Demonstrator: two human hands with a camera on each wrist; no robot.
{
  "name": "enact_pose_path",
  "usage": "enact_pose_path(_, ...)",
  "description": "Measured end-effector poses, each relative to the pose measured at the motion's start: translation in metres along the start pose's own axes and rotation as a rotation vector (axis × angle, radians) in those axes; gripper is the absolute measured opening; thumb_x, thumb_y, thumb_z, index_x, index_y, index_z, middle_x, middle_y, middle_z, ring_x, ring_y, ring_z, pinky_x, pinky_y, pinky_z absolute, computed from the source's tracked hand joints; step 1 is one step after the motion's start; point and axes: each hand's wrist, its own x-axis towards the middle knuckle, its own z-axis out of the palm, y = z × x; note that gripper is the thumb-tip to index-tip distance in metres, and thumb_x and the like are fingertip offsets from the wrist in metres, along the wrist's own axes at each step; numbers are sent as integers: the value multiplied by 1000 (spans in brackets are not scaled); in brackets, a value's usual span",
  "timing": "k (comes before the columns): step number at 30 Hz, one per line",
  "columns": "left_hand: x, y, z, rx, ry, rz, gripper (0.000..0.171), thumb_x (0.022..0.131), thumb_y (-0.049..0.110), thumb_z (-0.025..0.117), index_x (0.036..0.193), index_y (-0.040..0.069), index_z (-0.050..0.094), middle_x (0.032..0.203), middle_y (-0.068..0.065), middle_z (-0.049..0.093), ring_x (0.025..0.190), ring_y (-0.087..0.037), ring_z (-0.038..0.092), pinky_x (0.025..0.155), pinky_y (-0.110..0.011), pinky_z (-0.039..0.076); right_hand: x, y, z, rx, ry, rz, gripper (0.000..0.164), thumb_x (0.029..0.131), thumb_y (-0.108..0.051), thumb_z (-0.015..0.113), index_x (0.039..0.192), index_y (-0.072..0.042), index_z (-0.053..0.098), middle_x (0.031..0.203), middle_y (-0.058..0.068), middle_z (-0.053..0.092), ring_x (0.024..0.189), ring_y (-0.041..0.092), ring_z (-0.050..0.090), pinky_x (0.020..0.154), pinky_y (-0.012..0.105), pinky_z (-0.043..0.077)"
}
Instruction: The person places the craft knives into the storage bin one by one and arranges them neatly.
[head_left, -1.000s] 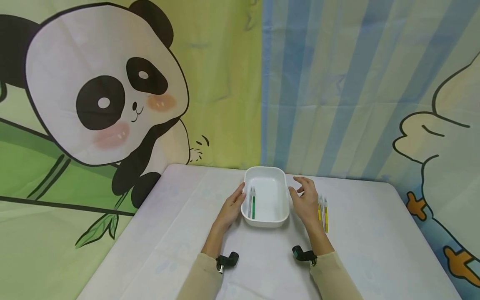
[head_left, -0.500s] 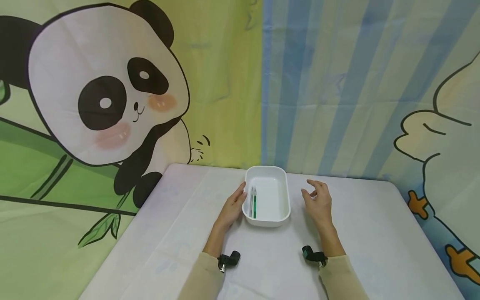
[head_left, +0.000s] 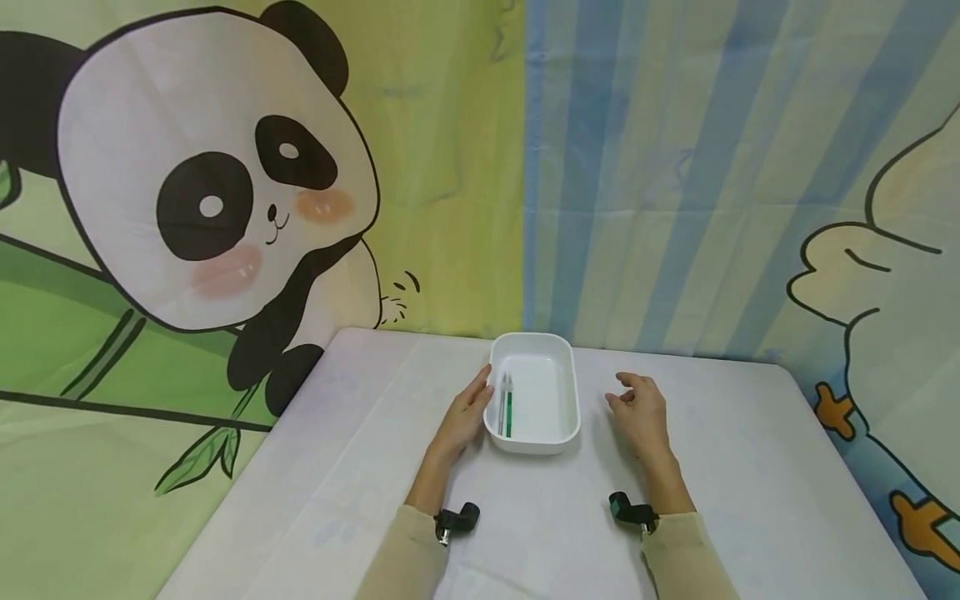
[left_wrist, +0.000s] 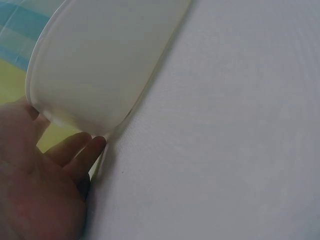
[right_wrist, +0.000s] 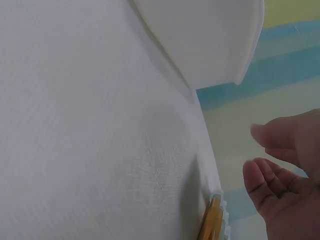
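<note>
A white plastic box (head_left: pixel 558 392) sits on the table, holding a green pen (head_left: pixel 509 412) and a grey-white pen (head_left: pixel 502 412) along its left side. My left hand (head_left: pixel 459 421) rests against the box's left wall; in the left wrist view its fingertips (left_wrist: pixel 99 143) are at the box's lower edge. To the right of the box, my right hand (head_left: pixel 641 417) hovers over the table with loosely bent fingers and nothing between them. Several yellow pens (right_wrist: pixel 212 220) lie below that hand in the right wrist view; in the head view the hand hides them.
The white-covered table (head_left: pixel 360 467) reaches back to a printed cloth backdrop (head_left: pixel 450 208) with a panda and stripes. Each wrist wears a small black camera, the left one (head_left: pixel 459 518) and the right one (head_left: pixel 632 510).
My right hand has moved right, away from the box's side, then slightly down, now covering the yellow pens in the head view. The left hand stays at the box.
</note>
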Motion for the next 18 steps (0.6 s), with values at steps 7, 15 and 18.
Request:
enact_pose_path(7,0,-2,0,-8,-1,3,55,110,40,50,163,30,36,168,9,35,159,-19,26,131,-48,21,0,6,0,-67,-50,13,42,96,-9,72,136,3,62,123,25,61,103,35,62,84,49,57)
enact_pose_path(15,0,-3,0,-3,-2,-3,55,110,41,50,162,33,37,167,4,37,158,-20,28,131,-49,21,-1,10,-1,-130,-91,16,43,96,-9,72,135,5,62,126,28,61,109,41,63,90,56,55)
enact_pose_path(18,0,-3,0,-15,-7,18,55,111,39,50,163,28,36,168,4,36,159,-22,27,131,-48,20,-1,11,-2,-134,-107,15,43,96,-9,72,136,6,61,125,28,61,109,41,62,90,56,55)
